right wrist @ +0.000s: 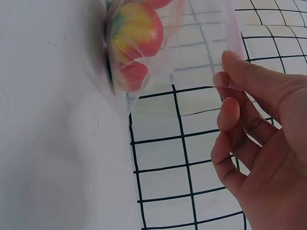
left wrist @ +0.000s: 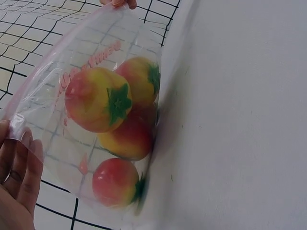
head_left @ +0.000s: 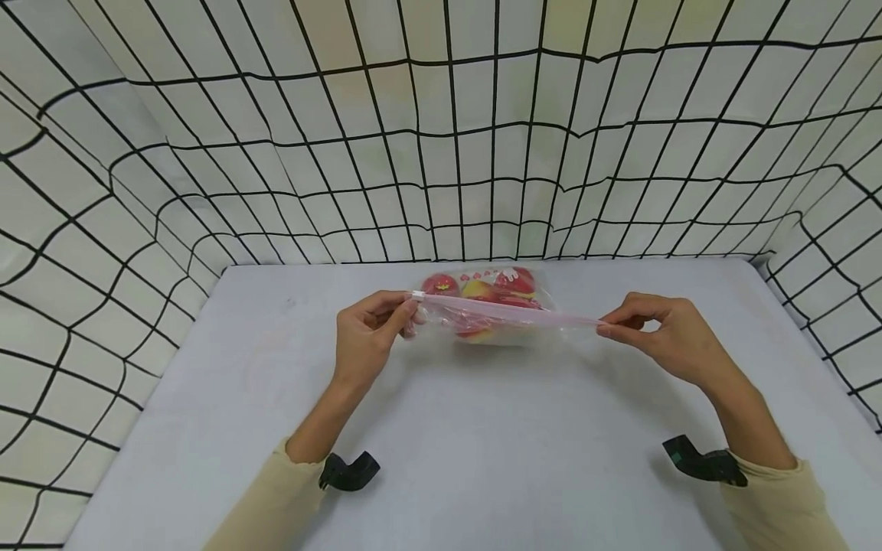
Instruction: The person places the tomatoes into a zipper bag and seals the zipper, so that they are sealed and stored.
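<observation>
A clear zip bag (head_left: 510,312) with a pink closure strip stands upright on the table, stretched between both hands. Inside it lie several red-and-yellow tomato-like fruits (left wrist: 96,103) with green leafy tops. My left hand (head_left: 367,333) pinches the strip's left end between thumb and index finger, beside a small white slider (head_left: 417,295). At the opposite end, the right hand (head_left: 668,337) pinches the strip's corner with thumb and index finger. In the right wrist view, its other fingers (right wrist: 224,160) curl loosely below the bag's corner. Whether the strip is sealed cannot be told.
The white table (head_left: 475,451) extends in front of the bag and to both sides. A black wire grid (head_left: 492,122) over pale panels rises behind the table and along its left and right. Black straps (head_left: 350,471) sit at both sleeve cuffs.
</observation>
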Tool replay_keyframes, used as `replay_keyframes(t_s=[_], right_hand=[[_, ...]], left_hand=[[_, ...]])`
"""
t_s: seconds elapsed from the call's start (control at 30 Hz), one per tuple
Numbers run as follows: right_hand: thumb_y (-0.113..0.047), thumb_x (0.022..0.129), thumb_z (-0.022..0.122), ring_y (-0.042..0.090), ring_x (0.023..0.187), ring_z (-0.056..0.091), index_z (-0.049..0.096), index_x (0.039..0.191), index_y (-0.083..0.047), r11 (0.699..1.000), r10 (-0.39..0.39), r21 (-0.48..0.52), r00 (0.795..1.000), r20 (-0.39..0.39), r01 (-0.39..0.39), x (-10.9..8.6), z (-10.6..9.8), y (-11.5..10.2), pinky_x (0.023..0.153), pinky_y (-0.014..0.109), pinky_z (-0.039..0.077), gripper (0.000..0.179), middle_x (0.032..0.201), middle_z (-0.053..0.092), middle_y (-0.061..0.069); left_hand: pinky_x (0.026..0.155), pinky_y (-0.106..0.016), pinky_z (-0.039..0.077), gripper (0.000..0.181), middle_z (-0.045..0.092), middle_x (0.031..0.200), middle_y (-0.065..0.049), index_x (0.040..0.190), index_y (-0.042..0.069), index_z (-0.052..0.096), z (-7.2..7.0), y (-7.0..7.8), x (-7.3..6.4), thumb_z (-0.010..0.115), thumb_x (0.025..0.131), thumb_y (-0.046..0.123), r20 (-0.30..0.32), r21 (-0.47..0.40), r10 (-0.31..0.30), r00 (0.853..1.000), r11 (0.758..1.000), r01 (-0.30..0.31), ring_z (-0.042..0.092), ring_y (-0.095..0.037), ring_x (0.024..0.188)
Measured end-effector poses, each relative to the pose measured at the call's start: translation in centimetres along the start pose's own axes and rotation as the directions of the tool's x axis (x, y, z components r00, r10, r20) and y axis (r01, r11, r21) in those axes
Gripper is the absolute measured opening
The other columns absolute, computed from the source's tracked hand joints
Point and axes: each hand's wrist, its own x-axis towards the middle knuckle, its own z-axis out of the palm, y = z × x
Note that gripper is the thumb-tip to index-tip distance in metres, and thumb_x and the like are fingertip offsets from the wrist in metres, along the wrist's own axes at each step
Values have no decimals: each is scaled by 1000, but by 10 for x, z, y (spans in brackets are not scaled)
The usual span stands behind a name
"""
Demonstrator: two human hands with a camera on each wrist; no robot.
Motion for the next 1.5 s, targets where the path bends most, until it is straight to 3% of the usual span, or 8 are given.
replay_keyframes(t_s=[0.23, 0.43, 0.6, 0.8, 1.1, 1.2, 1.5], right_hand=[[-31, 94, 79, 4, 92, 58, 79, 103, -27, 999, 5, -52, 1000, -2, -5, -3, 2, -2, 80, 16, 47, 11, 95, 69, -9], [-34, 90, 83, 3, 104, 55, 76, 110, -33, 999, 27, -37, 1000, -17, -27, 2, 11, -20, 92, 30, 47, 22, 107, 67, -13], [-30, 91, 83, 7, 105, 57, 75, 113, -29, 998, -65, -12, 998, -14, 65, 11, 22, -37, 93, 37, 51, 23, 110, 68, -10], [-18, 91, 82, 9, 104, 58, 75, 115, -22, 982, -188, 4, 982, -21, 188, 26, 41, -54, 86, 17, 50, 25, 108, 68, -7], [-10, 86, 85, 8, 90, 60, 80, 104, -15, 958, -279, 47, 956, -86, 284, 34, 59, -74, 79, 13, 51, 20, 94, 69, -5], [-7, 85, 85, 8, 85, 59, 81, 103, -13, 954, -281, 66, 952, -122, 291, 34, 62, -75, 77, 13, 52, 19, 89, 68, -4], [-4, 85, 84, 9, 83, 58, 82, 101, -12, 955, -269, 84, 948, -171, 286, 32, 69, -70, 79, 8, 49, 18, 87, 68, -3]], left_hand=[[61, -20, 59, 13, 75, 79, 11, 105, -5, 75, 8, 2, -1, 73, 96, 5, -5, -23, -2, 1000, 1000, 2, 65, -8, 62], [57, -21, 58, 15, 76, 81, 7, 106, -3, 75, 15, 5, -1, 75, 95, 8, -19, -30, -6, 1000, 1000, 6, 66, -9, 62], [57, -22, 58, 15, 76, 80, 4, 106, -1, 75, 18, 7, -3, 76, 95, 8, -29, -39, -5, 1000, 999, 4, 68, -11, 62], [57, -22, 58, 15, 76, 80, 5, 106, 0, 75, 19, 9, -6, 76, 94, 9, -39, -50, -1, 999, 999, -1, 67, -11, 62], [59, -23, 58, 14, 74, 87, -23, 108, 0, 73, 26, 9, -9, 74, 96, 8, -2, -49, 13, 1000, 999, -13, 67, -12, 64], [61, -23, 59, 15, 74, 90, -21, 110, 1, 73, 26, 9, -9, 73, 96, 6, 3, -32, 42, 999, 999, -42, 68, -12, 67], [68, -25, 63, 17, 74, 101, 2, 111, -1, 71, 27, 10, -14, 72, 94, 2, -40, -30, 140, 989, 990, -141, 74, -13, 84]])
